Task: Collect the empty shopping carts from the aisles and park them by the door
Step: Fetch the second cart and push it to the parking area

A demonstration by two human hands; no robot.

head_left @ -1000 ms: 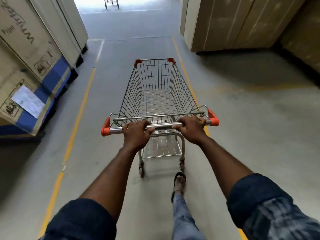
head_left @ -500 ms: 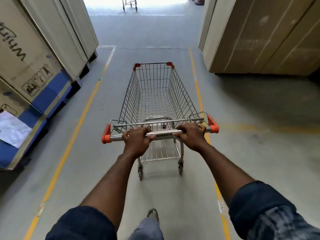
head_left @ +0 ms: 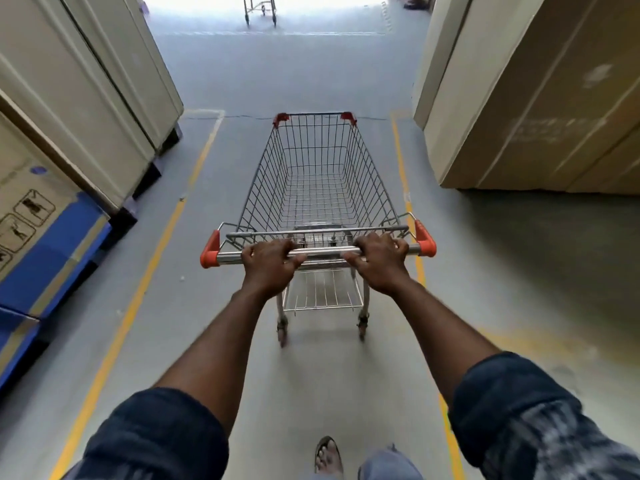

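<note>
1. A head-worn camera looked down at an empty wire shopping cart [head_left: 318, 202]. It stood straight ahead in a warehouse aisle, between two yellow floor lines [head_left: 152, 251].
2. The left hand [head_left: 268, 263] was curled round the steel handle bar [head_left: 322, 251] left of centre. The right hand [head_left: 379, 261] gripped it right of centre. Both had their fingers closed on the bar.
3. Tall cardboard boxes rose on the left [head_left: 86, 81] and on the right [head_left: 536, 98], apart from the cart.
4. Far ahead, at a bright opening that was probably the door, the lower part of another cart [head_left: 259, 10] showed.
5. Judgement: an even push from both hands would likely hold the cart straight. Its right handle end sat close to the right-hand line, so a slight leftward correction seemed wise.
6. Judgement: slowing well before the far cart, and lining up behind it, would allow gentle parking without a knock.
</note>
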